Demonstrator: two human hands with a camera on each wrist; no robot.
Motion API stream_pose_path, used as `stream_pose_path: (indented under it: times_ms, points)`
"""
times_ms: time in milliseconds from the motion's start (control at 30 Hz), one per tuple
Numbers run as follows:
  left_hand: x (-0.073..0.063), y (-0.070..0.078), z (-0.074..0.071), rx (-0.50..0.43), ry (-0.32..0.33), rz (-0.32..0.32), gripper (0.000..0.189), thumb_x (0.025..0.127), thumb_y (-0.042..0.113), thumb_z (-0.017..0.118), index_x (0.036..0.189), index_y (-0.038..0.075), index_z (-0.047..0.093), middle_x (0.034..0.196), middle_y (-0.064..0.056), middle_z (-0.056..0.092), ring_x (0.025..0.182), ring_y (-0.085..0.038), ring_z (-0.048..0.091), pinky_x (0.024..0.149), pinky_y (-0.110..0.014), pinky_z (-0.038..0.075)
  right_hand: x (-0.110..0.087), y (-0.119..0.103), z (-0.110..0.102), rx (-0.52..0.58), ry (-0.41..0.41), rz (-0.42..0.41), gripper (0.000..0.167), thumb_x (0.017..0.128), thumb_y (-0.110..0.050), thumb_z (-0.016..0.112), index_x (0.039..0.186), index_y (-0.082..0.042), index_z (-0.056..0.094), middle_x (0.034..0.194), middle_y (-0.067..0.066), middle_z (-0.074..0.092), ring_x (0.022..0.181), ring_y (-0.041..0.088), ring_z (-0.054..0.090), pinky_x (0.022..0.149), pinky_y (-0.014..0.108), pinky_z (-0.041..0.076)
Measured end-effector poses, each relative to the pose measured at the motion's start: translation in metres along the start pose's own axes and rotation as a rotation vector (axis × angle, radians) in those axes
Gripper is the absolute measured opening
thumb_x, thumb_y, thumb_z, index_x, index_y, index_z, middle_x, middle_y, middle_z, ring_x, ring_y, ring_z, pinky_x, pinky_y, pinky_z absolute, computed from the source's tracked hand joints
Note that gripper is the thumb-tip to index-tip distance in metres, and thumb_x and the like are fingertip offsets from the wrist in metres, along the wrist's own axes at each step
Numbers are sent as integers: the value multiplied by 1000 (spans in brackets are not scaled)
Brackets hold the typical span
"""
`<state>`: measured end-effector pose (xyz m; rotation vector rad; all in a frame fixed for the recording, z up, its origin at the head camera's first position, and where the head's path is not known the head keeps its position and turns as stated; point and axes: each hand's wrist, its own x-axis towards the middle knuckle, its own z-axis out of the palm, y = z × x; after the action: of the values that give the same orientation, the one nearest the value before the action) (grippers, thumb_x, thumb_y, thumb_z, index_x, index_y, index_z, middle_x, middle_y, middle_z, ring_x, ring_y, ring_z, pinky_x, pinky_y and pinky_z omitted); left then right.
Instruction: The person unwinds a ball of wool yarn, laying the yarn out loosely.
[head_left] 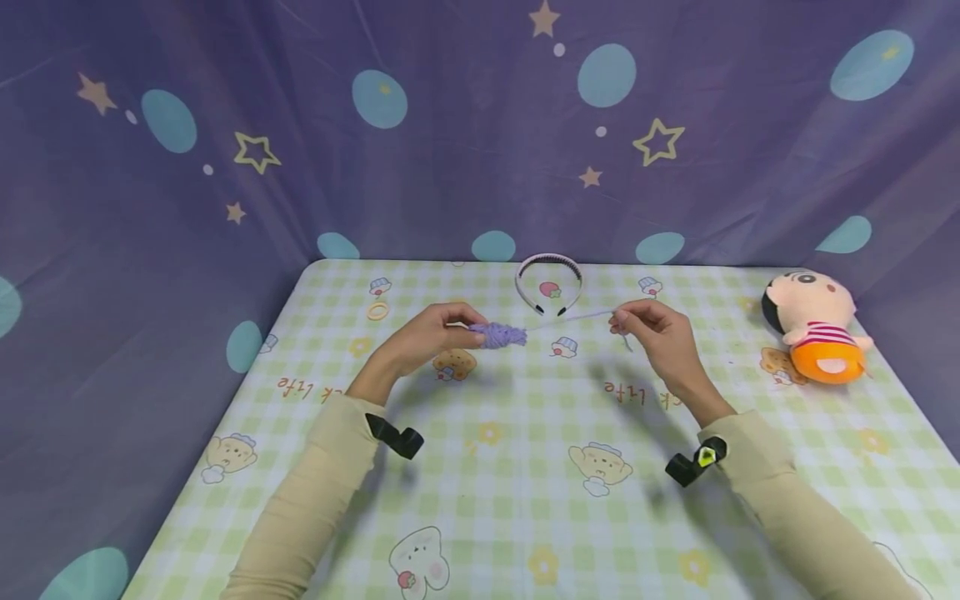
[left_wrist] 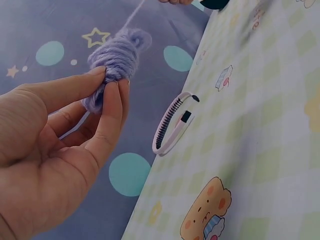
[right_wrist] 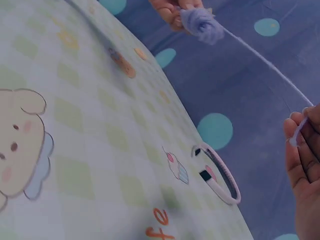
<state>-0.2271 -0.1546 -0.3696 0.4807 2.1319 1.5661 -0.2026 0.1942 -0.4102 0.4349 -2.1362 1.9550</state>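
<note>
A small wound bundle of purple yarn [head_left: 501, 336] is pinched between the thumb and fingers of my left hand [head_left: 435, 337], held above the table. In the left wrist view the yarn bundle [left_wrist: 116, 57] shows its wraps and a loop at the top. One strand of yarn [head_left: 581, 317] runs from the bundle across to my right hand [head_left: 658, 333], which pinches it near its end. A short tail of yarn [right_wrist: 298, 132] hangs from the right fingers. The strand looks straight between the hands.
A pale headband [head_left: 550, 260] lies at the back of the table [head_left: 510, 467], beyond the hands. A small yellowish ring [head_left: 378, 311] lies at the back left. A plush doll [head_left: 817, 329] lies at the right. A patterned curtain [head_left: 465, 167] hangs behind.
</note>
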Motion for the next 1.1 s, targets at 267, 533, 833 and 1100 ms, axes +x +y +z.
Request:
stream_pose_path:
  times_ms: [267,533,833,1100]
  points:
    - [0,-2,-6,5,-5,-29,21,90,19,67,109,9,64,117,-6,57,103,-24,60,90,-43,50,3,-1,-21,21,103,-13,22,93,-13,63,101,7,64,85,-4,71,76,10,66,72,20,54]
    - [-1,-4,-11,18,1,-39,24,90,20,67,110,8,63,122,-7,55,104,-24,59,98,-54,44,5,0,-45,112,218,-52,21,91,-6,64,97,14,62,83,1,71,76,10,67,70,17,55]
    - [-2,-6,-16,25,15,-47,23,90,19,68,109,7,62,121,-7,55,105,-23,57,100,-55,41,-1,1,-75,41,370,44,23,89,-11,67,101,9,64,82,-1,71,74,9,66,69,13,54]
    - [-3,-9,-19,38,22,-50,23,89,20,69,106,6,63,115,-8,57,102,-24,57,98,-54,41,-2,1,-98,101,565,94,21,87,-8,69,100,8,65,78,-1,71,69,9,67,66,12,54]
